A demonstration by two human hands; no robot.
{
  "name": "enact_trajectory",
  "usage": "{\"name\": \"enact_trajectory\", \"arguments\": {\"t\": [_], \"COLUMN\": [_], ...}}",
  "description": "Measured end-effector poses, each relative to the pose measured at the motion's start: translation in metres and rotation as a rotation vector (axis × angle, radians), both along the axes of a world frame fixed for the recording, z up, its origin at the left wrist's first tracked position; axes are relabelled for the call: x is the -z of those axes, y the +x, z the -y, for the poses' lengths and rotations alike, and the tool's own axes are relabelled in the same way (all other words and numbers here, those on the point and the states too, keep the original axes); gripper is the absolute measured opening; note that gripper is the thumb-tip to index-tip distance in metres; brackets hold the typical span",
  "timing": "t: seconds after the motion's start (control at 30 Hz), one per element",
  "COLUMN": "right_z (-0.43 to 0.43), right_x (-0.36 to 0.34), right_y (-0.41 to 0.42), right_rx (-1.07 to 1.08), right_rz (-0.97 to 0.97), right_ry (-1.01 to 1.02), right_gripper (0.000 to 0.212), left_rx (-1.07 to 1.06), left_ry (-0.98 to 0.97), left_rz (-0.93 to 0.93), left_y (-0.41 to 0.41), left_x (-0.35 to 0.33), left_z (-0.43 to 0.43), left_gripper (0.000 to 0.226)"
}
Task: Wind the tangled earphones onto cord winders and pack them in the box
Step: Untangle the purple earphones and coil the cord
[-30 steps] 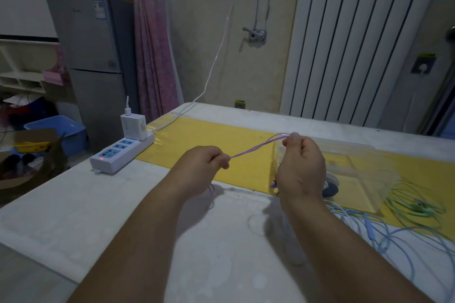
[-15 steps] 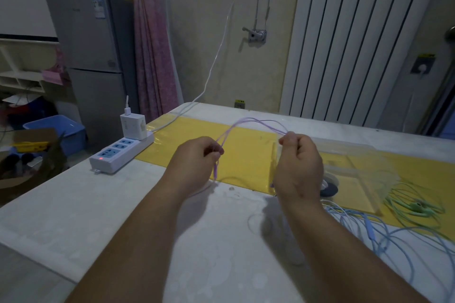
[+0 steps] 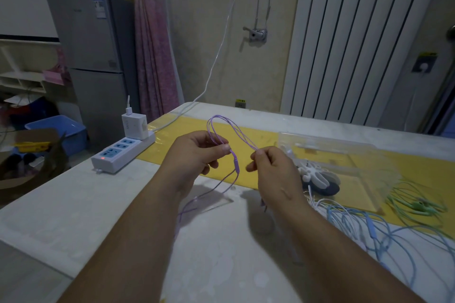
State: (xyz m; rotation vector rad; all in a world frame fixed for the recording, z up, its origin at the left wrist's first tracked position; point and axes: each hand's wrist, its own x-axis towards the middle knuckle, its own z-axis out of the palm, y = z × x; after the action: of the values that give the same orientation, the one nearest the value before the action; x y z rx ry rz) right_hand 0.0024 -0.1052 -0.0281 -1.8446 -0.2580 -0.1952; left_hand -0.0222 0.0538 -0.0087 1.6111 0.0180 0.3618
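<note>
**Head view.** The left hand and right hand each hold the purple earphones in a fingertip grip, thumb pressed to forefinger on the cord. A second ago the cord ran taut between the hands. They have since drawn together, and the slack now arches above them as a double loop. A thicker joint hangs below the left pinch and a tail trails onto the worktop.

Judged stage: a free length is being separated out for winding, and no winder is in hand yet. A white cord winder lies just right of the right hand, at the clear box; whether inside or beside it cannot be told.

Blue earphones and green earphones crowd the right side, and a power strip bounds the left. Open room lies on the bare worktop beneath the forearms, short of its near-left edge.
</note>
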Motion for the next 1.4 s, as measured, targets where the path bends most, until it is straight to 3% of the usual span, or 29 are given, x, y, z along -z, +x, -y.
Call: {"name": "enact_trajectory", "arguments": {"t": [0.1, 0.23, 0.33, 0.4, 0.53, 0.7, 0.77, 0.87, 0.93, 1.0, 1.13, 1.3, 1.4], "right_z": [-0.003, -0.002, -0.001, 0.003, 0.011, 0.015, 0.015, 0.013, 0.011, 0.01, 0.012, 0.014, 0.012], "right_x": [0.001, 0.002, 0.001, 0.002, -0.004, -0.008, -0.007, -0.01, -0.011, -0.011, -0.009, -0.009, -0.009], "right_y": [-0.002, -0.002, -0.001, 0.0, -0.001, 0.0, 0.0, 0.002, 0.003, 0.002, 0.0, -0.002, -0.003], "right_rx": [-0.102, -0.258, -0.243, -0.232, -0.269, -0.278, -0.281, -0.251, -0.215, -0.2, -0.233, -0.212, -0.193], "right_rz": [-0.058, -0.189, -0.204, -0.228, -0.227, -0.177, -0.175, -0.225, -0.25, -0.255, -0.162, -0.041, -0.031], "right_ry": [0.021, 0.021, -0.036, -0.03, -0.064, -0.235, -0.305, -0.209, -0.107, -0.022, -0.117, -0.378, -0.446], "right_gripper": [0.014, 0.025, 0.001, 0.02, 0.033, 0.037, 0.029, 0.016, 0.038, 0.043, 0.017, 0.031, 0.041], "left_rx": [-0.01, -0.025, -0.011, -0.002, -0.102, -0.277, -0.285, -0.189, -0.155, -0.19, -0.328, -0.419, -0.419], "left_ry": [-0.022, -0.037, -0.107, -0.227, -0.452, -0.37, -0.423, -0.573, -0.61, -0.615, -0.498, -0.366, -0.437], "left_rz": [0.007, 0.012, -0.016, -0.044, -0.065, -0.025, -0.017, -0.022, 0.002, 0.037, 0.023, -0.008, -0.071], "left_y": [0.001, 0.002, 0.001, 0.002, 0.008, 0.015, 0.015, 0.013, 0.014, 0.014, 0.015, 0.015, 0.016], "left_x": [0.001, 0.001, 0.0, -0.002, -0.003, 0.002, 0.002, 0.001, 0.001, 0.001, 0.001, 0.006, 0.004], "left_z": [0.001, 0.002, 0.001, -0.002, -0.009, -0.013, -0.015, -0.017, -0.016, -0.013, -0.015, -0.018, -0.018], "left_gripper": [0.009, 0.008, 0.004, 0.012, 0.021, 0.022, 0.021, 0.008, 0.015, 0.022, 0.029, 0.027, 0.031]}}
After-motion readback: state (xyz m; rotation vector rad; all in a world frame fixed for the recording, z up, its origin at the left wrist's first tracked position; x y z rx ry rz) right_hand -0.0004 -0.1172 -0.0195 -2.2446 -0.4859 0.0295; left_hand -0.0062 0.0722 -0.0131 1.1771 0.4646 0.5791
